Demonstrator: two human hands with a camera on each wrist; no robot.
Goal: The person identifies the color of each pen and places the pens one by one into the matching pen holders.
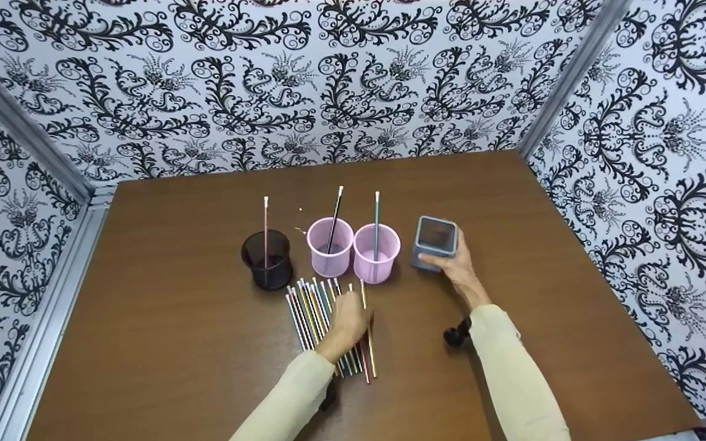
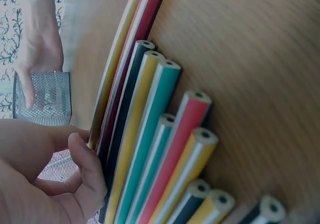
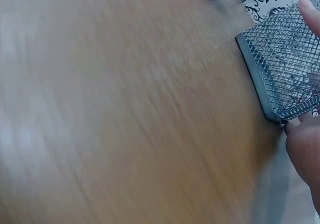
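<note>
My left hand (image 1: 348,317) is over a row of striped pencils (image 1: 307,309) lying side by side on the table. In the left wrist view, its bent thumb and finger are beside a yellow pencil (image 2: 115,67) and a red one (image 2: 131,59); whether they pinch one is unclear. My right hand (image 1: 462,269) holds a square grey mesh pencil holder (image 1: 428,258) upright, thumb on the near side and fingers round the right. Left of it stand two pink mesh cups (image 1: 376,271), (image 1: 330,264) and a black mesh cup (image 1: 272,278), each with one pencil in it.
The brown wooden table (image 1: 175,318) meets patterned walls (image 1: 267,92) at the back and sides. Metal rails (image 1: 65,300) run along the left edge. Small light bits (image 1: 300,209) lie behind the cups. Dark straps with a camera sit at both wrists.
</note>
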